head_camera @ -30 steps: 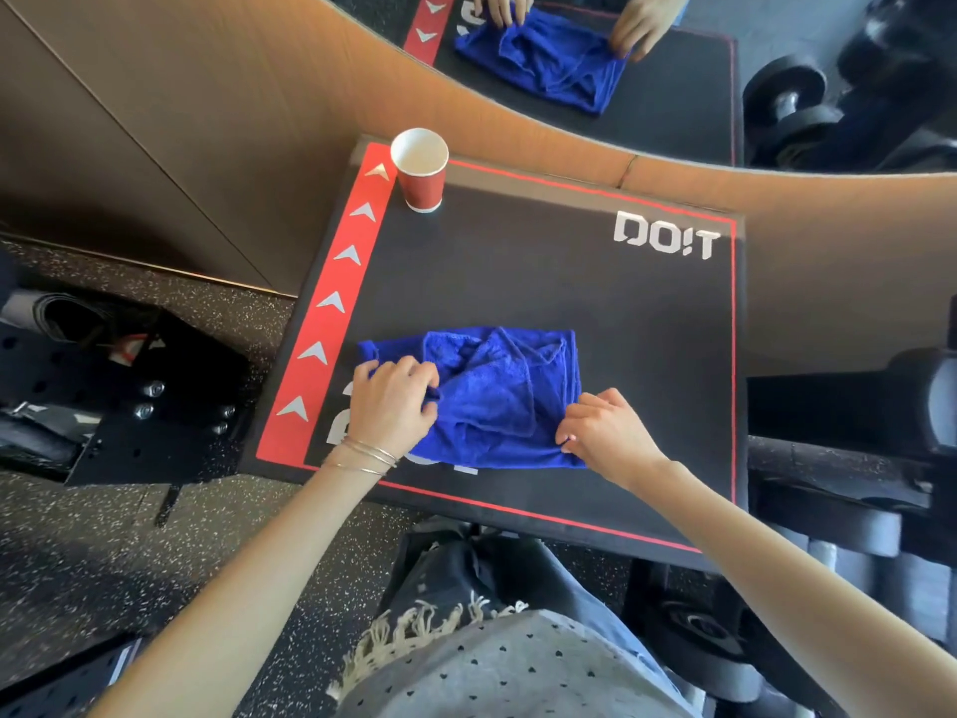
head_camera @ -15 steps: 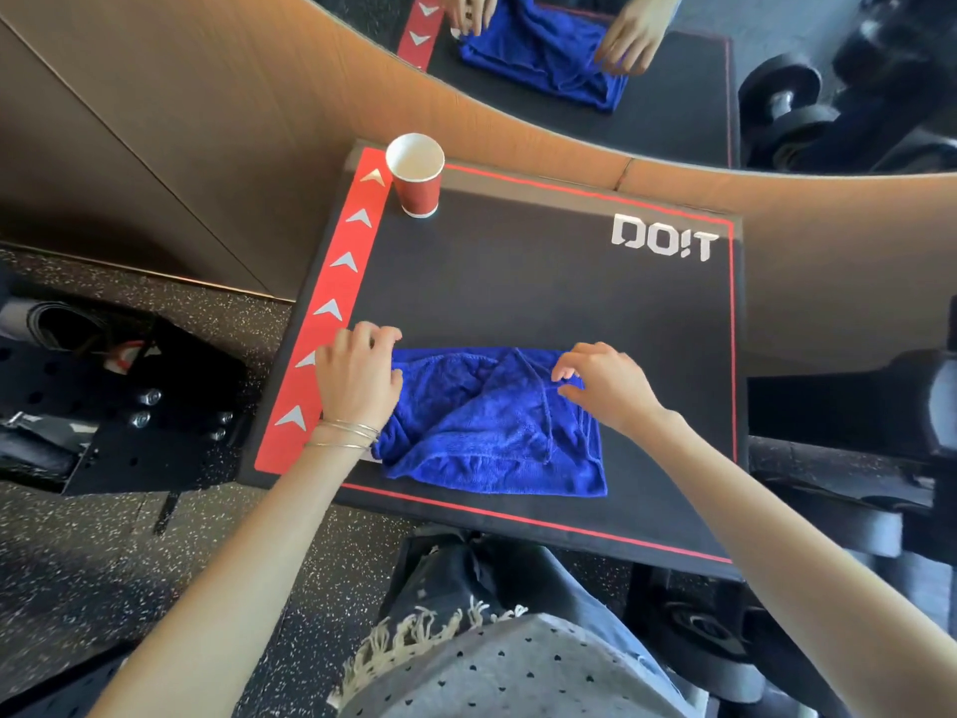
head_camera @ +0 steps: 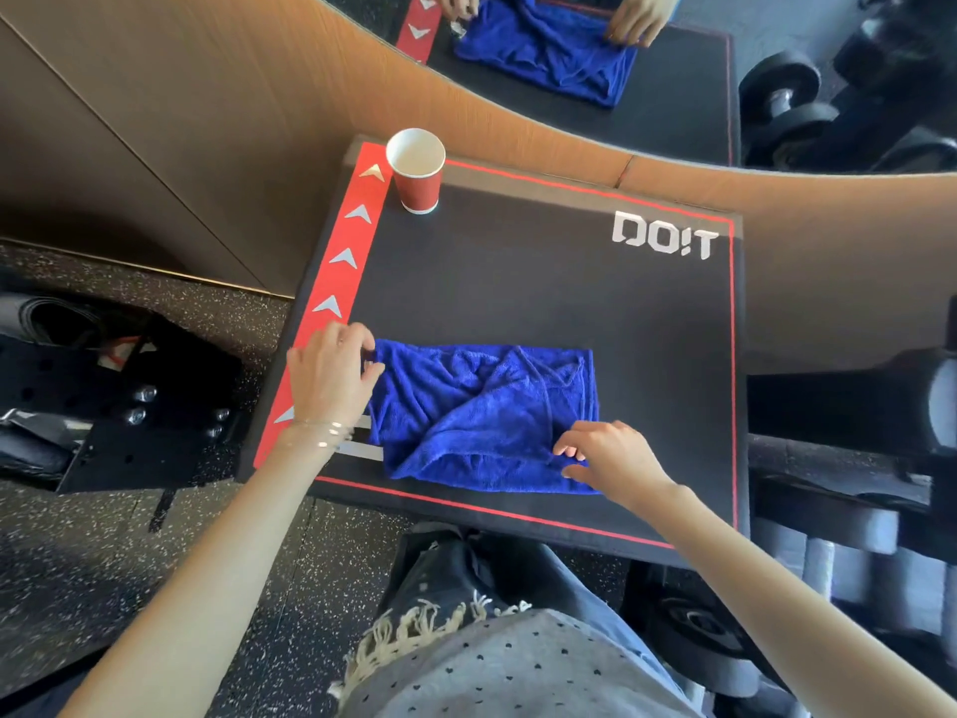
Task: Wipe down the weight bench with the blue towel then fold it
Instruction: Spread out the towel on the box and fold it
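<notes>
The blue towel (head_camera: 481,417) lies folded into a rough rectangle on the near half of the black bench pad (head_camera: 518,282), its top layers creased. My left hand (head_camera: 331,375) pinches the towel's far left corner at the red arrow stripe. My right hand (head_camera: 606,456) pinches the near right corner, fingers curled on the cloth. Both hands stay low on the pad.
A red paper cup (head_camera: 418,171) stands upright at the pad's far left corner. A curved wooden wall with a mirror (head_camera: 595,54) rises behind the pad. Dumbbells (head_camera: 787,101) sit at right, black gym gear (head_camera: 119,401) on the speckled floor at left.
My right hand moved from the towel's far right corner back to the near right corner. My left hand stayed at the far left corner. The towel now lies squarer.
</notes>
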{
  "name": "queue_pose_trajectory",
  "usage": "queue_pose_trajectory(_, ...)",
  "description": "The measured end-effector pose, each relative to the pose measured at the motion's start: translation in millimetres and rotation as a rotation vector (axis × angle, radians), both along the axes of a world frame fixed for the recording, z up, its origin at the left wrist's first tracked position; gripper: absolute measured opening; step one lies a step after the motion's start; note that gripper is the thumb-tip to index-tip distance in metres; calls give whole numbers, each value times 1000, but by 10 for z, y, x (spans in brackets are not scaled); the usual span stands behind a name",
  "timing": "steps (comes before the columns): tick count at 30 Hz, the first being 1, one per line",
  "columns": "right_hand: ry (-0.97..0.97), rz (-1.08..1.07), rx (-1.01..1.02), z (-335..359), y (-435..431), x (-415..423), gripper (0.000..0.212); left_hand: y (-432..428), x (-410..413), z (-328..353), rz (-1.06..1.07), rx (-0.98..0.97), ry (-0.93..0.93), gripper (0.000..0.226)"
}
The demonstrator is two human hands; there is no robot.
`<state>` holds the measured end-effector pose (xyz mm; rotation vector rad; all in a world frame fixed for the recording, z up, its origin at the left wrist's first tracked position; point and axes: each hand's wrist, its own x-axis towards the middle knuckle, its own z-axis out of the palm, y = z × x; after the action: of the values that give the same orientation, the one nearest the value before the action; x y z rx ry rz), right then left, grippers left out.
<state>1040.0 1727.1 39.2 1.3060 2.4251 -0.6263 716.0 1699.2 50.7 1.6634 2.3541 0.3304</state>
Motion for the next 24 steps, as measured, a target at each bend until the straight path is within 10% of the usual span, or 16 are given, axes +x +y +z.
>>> queue_pose_trajectory(7,60,57,64,-38,-111,-62,28,-598,79,-151,-48,-219,-162,18)
queue_pose_trajectory(24,228,-240,91,170,67,-626,11,-796,413,-31,-208,-76,-3,28)
